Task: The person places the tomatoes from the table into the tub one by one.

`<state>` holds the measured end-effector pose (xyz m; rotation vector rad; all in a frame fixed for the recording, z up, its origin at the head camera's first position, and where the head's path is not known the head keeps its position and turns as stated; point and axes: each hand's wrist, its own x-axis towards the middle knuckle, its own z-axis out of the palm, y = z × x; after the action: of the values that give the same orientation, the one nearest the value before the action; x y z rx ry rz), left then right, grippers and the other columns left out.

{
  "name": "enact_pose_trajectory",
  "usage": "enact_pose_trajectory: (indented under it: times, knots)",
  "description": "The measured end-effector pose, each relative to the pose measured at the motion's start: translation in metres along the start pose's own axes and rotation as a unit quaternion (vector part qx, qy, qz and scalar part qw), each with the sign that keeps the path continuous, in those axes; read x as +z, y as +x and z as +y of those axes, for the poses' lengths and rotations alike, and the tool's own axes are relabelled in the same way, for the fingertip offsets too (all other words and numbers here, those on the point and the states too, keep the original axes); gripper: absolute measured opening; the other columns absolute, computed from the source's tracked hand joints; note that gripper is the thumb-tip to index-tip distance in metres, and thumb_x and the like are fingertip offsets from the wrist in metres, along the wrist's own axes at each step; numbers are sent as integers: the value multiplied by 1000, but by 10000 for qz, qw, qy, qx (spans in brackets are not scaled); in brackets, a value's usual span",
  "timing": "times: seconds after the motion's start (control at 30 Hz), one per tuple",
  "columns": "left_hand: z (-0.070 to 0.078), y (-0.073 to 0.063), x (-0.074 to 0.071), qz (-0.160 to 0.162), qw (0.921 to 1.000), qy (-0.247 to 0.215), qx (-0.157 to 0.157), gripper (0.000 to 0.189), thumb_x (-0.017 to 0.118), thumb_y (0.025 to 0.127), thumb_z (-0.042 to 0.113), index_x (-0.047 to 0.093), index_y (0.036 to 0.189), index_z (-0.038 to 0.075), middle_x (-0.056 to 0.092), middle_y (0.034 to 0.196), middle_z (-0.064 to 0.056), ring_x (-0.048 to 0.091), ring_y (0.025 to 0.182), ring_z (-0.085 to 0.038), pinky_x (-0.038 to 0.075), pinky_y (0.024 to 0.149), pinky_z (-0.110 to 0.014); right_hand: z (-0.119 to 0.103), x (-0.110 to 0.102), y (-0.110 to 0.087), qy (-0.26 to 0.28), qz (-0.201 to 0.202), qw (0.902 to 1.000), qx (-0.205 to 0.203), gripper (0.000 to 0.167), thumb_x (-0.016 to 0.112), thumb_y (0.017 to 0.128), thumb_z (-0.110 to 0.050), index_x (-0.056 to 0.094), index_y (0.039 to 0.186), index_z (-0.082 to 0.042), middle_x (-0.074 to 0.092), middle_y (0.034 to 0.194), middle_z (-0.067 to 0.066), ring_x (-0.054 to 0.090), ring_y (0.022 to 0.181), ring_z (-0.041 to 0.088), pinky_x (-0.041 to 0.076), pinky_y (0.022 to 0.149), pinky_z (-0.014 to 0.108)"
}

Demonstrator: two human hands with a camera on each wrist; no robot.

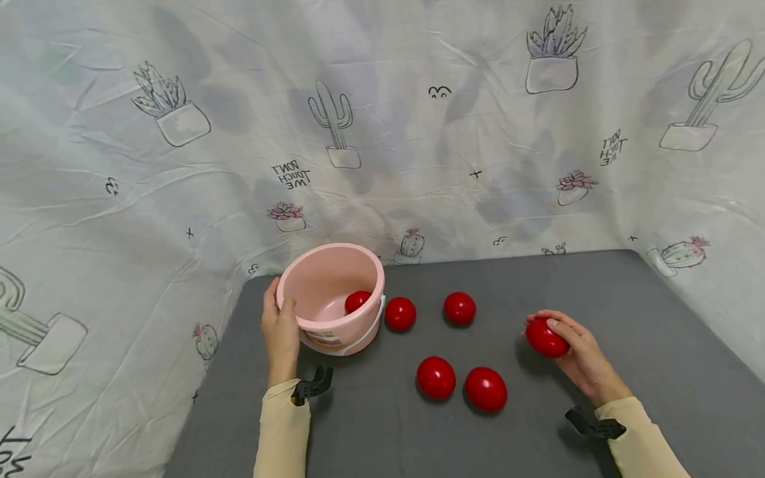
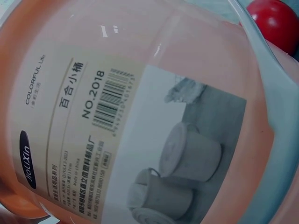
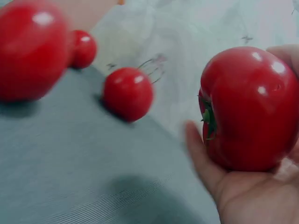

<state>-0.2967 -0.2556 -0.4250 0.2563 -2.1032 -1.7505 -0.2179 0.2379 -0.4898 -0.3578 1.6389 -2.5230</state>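
A pink plastic bucket (image 1: 311, 326) stands at the back left of the table with its mouth tipped toward me. My left hand (image 1: 281, 332) grips its rim on the left side, thumb inside the wall. One tomato (image 1: 357, 302) lies inside the bucket. In the left wrist view the printed label (image 2: 117, 140) on the bucket fills much of the picture. Over the right part of the table, my right hand (image 1: 582, 362) holds another tomato (image 3: 252, 107), red and glossy; its green calyx shows in the right wrist view.
Beside the bucket lies a tomato (image 1: 400, 314), with another tomato (image 1: 459, 309) farther right. Nearer me, a tomato (image 1: 435, 378) and a second tomato (image 1: 485, 390) sit close together on the grey tabletop (image 1: 370, 425). A cactus-print curtain (image 1: 406, 133) surrounds the table's back and sides.
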Motion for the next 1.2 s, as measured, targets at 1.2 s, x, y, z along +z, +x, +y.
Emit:
enact_pose_trajectory:
  times: [1.2]
  knots:
    - [-2, 18, 5, 219, 9987, 444, 138, 59, 43, 98, 18, 38, 158, 18, 38, 163, -9, 33, 152, -30, 28, 124, -53, -130, 98, 150, -1401, -700, 9859, -588, 25, 49, 105, -14, 61, 127, -10, 62, 128, 4, 62, 116, 25, 59, 90, 29]
